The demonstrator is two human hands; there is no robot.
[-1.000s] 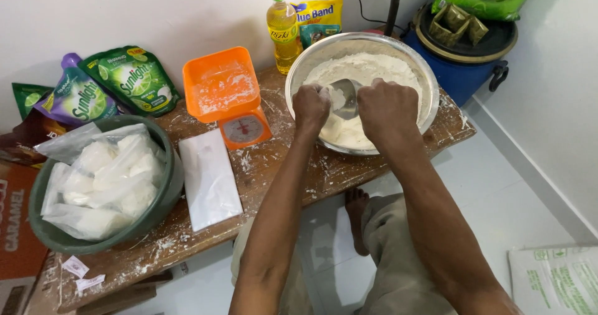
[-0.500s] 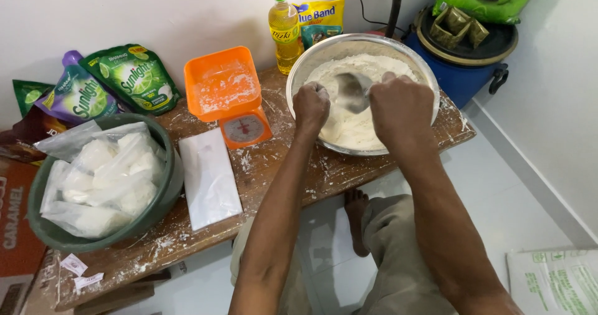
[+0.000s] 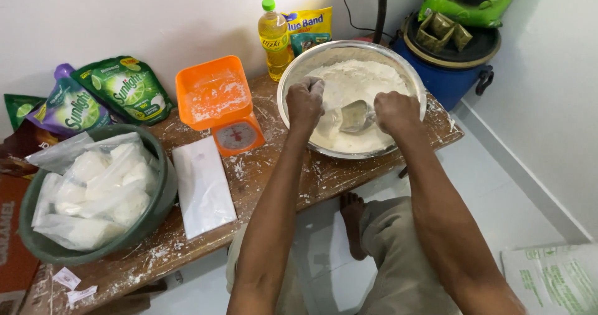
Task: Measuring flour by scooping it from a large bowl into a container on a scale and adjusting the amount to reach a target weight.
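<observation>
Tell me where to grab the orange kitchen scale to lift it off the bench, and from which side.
Grip the orange scale by its base below the tray, one hand on each side. It stands upright with a floury tray on top and the dial facing the front edge, so come from the front; the flat white bag lies just left of it.

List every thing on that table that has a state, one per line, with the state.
Steel bowl: upright, partly filled with flour.
Metal scoop: in the bowl, held by right hand.
Left hand: closed in a fist over the flour.
Oil bottle: upright, green cap on.
Orange scale: tray on top, dusted with flour.
Green basin: full of filled clear bags.
</observation>
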